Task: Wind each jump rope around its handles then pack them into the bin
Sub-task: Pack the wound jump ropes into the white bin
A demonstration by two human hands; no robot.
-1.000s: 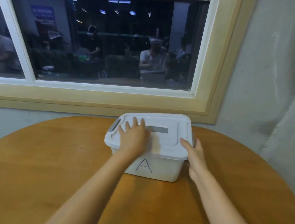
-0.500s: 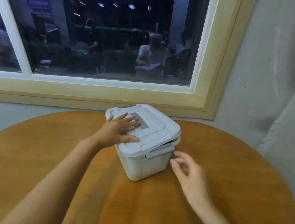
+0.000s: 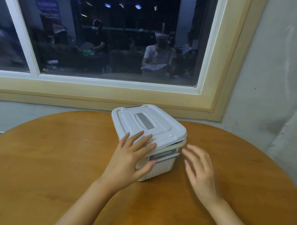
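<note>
A white plastic bin (image 3: 157,168) with ribbed walls sits on a round wooden table (image 3: 51,158), toward the far edge, just below a window (image 3: 114,38) with a cream frame. The bin is turned at an angle, one short end facing the viewer. Its white lid (image 3: 162,131) is on, but along the near end a thin gap shows between the lid's edge and the bin's rim. Below that gap is a grey latch (image 3: 163,156). A second grey latch (image 3: 133,106) shows at the far end, and a grey strip (image 3: 145,121) lies in the lid's middle. The left grip (image 3: 130,157) is released: its straight, spread fingers rest on the lid's near left corner, the thumb against the bin's end wall beside the latch. The right grip (image 3: 200,168), blurred, is also released, fingers straight and loosely spread just beside the bin's near right corner; contact cannot be told. Wide brown tabletop shows left, right and in front of the bin, out to the curved table edge. A grey wall (image 3: 272,68) rises close on the right.
</note>
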